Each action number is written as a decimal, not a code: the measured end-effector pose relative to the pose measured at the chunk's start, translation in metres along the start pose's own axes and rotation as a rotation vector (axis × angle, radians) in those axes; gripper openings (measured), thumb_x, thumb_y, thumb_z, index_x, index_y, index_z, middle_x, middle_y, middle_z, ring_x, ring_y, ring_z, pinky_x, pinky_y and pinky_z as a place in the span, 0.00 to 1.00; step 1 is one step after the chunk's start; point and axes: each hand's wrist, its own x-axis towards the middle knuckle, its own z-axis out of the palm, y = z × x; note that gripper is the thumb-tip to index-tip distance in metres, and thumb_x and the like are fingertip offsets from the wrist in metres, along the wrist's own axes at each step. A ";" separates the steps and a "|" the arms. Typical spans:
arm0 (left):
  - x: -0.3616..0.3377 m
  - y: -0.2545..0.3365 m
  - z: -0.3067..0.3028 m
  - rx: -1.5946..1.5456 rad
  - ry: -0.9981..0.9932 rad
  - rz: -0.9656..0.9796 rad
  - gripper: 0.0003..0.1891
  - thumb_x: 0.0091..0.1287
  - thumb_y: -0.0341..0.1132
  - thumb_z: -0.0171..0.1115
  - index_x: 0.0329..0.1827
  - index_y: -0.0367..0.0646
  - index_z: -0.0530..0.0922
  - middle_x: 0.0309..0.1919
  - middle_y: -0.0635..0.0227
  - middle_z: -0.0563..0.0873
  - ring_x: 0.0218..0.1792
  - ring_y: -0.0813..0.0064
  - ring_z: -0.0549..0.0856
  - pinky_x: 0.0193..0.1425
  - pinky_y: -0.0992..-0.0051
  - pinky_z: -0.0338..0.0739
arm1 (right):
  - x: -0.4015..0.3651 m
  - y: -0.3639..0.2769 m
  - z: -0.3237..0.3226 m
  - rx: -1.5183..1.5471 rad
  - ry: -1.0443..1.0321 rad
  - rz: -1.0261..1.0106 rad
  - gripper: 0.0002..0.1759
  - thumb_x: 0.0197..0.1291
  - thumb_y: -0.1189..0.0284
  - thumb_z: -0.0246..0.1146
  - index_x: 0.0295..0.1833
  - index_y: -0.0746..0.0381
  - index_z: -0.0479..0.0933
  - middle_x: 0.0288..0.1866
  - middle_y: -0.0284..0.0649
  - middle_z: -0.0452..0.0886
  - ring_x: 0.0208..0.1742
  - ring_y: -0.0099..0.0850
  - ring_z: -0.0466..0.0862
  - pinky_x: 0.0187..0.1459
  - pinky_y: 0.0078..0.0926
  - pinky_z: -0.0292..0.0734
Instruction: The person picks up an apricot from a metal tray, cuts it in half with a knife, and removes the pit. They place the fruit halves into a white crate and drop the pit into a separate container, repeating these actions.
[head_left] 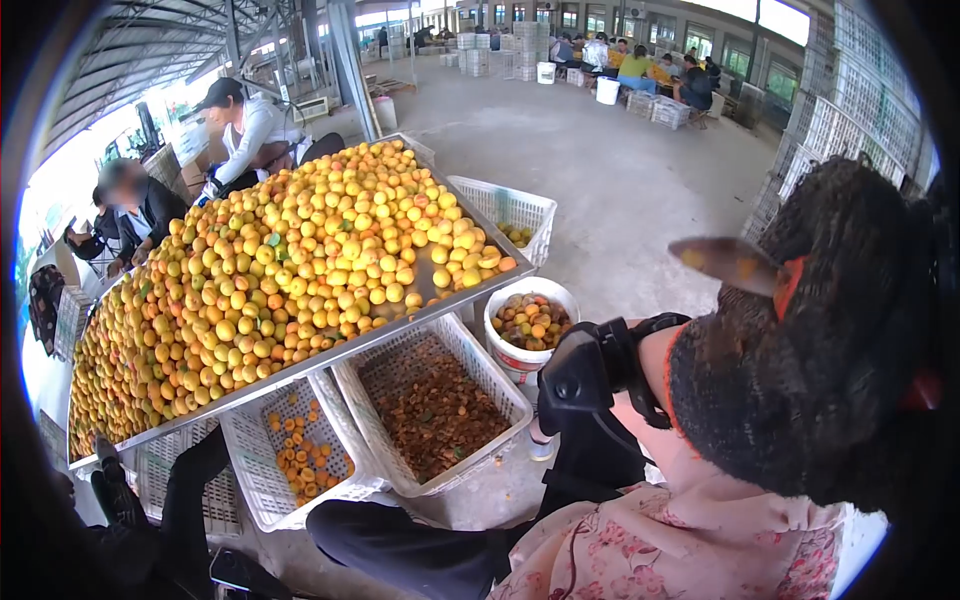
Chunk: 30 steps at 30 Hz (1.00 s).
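My right hand (820,340), in a dark knit glove with orange edging, is raised close to the camera at the right. A blurred brown thumb pokes out through an orange-edged opening; the other fingers are hidden, so I cannot tell whether they hold anything. A black device (580,368) is strapped to that wrist. My left hand is out of view. Beyond them, a tilted metal-edged table (430,268) carries a big heap of apricots (290,270). Below its edge are a white crate of halved apricots (305,465) and another of brown apricot pits (435,415).
A white bucket of apricots (530,322) stands by the table corner, with a white crate (530,212) behind it. Two people (255,135) sit across the table. A dark-clothed limb (190,490) shows at lower left. Crates (850,130) are stacked at the right.
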 end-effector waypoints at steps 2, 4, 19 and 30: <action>-0.002 0.002 0.000 -0.045 -0.005 -0.022 0.30 0.75 0.53 0.34 0.75 0.49 0.52 0.73 0.54 0.53 0.74 0.50 0.52 0.76 0.46 0.42 | 0.001 -0.003 0.003 -0.026 0.006 -0.028 0.16 0.62 0.70 0.59 0.53 0.65 0.73 0.31 0.34 0.76 0.29 0.22 0.76 0.32 0.19 0.72; -0.005 0.003 -0.001 -0.068 0.002 -0.041 0.30 0.74 0.54 0.34 0.75 0.50 0.52 0.73 0.55 0.54 0.74 0.50 0.52 0.76 0.46 0.41 | 0.012 -0.004 0.008 -0.041 -0.007 -0.070 0.16 0.62 0.70 0.59 0.53 0.65 0.73 0.30 0.34 0.76 0.29 0.22 0.76 0.31 0.19 0.72; -0.054 0.010 0.002 -0.396 -0.163 -0.340 0.29 0.74 0.55 0.32 0.74 0.54 0.54 0.73 0.61 0.57 0.75 0.50 0.51 0.77 0.47 0.33 | -0.002 0.051 0.047 -0.140 0.027 -0.096 0.17 0.62 0.68 0.59 0.51 0.68 0.73 0.27 0.33 0.74 0.25 0.20 0.74 0.27 0.19 0.70; -0.080 -0.022 0.053 -0.759 -0.247 -0.411 0.29 0.73 0.56 0.30 0.74 0.57 0.55 0.73 0.65 0.59 0.75 0.50 0.51 0.77 0.47 0.27 | -0.010 0.093 0.045 -0.313 0.174 -0.221 0.18 0.62 0.66 0.59 0.50 0.69 0.73 0.25 0.33 0.73 0.22 0.19 0.72 0.24 0.19 0.68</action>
